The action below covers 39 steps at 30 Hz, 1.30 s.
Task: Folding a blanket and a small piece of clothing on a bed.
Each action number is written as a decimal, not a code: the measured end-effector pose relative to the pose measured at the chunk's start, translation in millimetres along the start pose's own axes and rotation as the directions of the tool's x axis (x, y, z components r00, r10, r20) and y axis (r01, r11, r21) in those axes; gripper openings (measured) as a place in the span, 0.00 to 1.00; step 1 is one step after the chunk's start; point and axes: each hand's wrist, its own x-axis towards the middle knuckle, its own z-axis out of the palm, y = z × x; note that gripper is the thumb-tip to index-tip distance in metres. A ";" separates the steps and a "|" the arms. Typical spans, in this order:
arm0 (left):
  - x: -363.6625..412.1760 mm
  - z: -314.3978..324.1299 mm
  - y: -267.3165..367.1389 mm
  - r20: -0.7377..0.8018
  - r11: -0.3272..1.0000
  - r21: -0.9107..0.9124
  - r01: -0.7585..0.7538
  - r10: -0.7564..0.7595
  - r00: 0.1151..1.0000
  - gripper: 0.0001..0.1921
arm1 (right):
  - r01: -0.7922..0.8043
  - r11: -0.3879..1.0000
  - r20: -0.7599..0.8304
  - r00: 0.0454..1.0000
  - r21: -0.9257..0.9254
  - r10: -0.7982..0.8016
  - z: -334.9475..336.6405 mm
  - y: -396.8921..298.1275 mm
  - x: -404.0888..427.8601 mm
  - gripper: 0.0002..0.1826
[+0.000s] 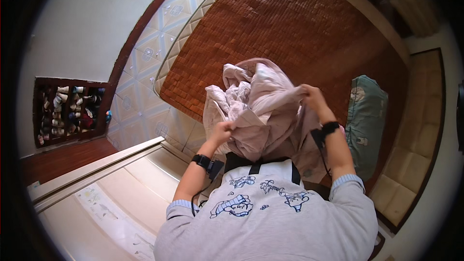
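A bunched pale pink fabric cover or quilt (pixel 266 116) hangs between my hands, partly over the edge of a bed with a reddish-brown tiled mat (pixel 275 32). My left hand (pixel 222 133) is closed on the near left edge of the cloth. Higher up, at the cloth's right side, my right hand (pixel 314 96) grips another gathered part. Paler folds stand up in the middle of the bundle. The lower part of the cloth drapes down close to my body, and its far underside is hidden.
A green pillow (pixel 367 127) lies on the mat at the right, near the padded headboard (pixel 409 152). A cream cabinet (pixel 137 185) stands at the lower left. Beyond the patterned tile floor (pixel 145 65), a rack of shoes (pixel 70 112) is set by the wall.
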 end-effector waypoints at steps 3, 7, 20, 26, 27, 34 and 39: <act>5.7 -26.1 17.6 -0.122 0.893 -0.448 0.045 -0.111 0.986 0.10 | 0.100 0.952 -0.183 0.971 -0.288 -0.157 -56.1 2.1 -67.3 0.13; -8.5 -68.4 0.7 -0.397 0.502 -0.835 -0.227 -0.264 0.879 0.07 | -0.244 0.949 -0.457 0.880 -0.199 0.130 -77.7 1.5 -192.3 0.12; 9.8 -87.0 21.3 0.060 0.858 -0.496 0.137 -0.124 0.990 0.02 | -0.828 0.560 -0.114 0.555 0.020 0.824 44.8 127.1 -315.2 0.39; -45.3 -55.5 7.7 0.621 0.803 0.575 -0.154 -0.307 0.721 0.11 | -0.714 0.694 -0.552 0.545 0.089 0.631 -83.0 211.0 -261.2 0.20; -55.2 -48.8 -5.2 0.614 0.794 0.582 -0.175 -0.287 0.735 0.09 | -0.743 0.665 -0.621 0.484 0.082 0.617 -101.7 221.7 -245.5 0.19; -61.4 -38.1 10.6 0.618 0.751 0.609 -0.254 -0.249 0.745 0.07 | -0.403 0.915 -0.556 0.757 0.018 0.344 -97.4 213.2 -20.2 0.22; -72.8 -32.9 12.9 0.509 0.816 0.572 -0.085 -0.272 0.817 0.06 | -0.506 0.790 -0.252 0.862 -0.348 0.441 -12.2 187.5 81.9 0.33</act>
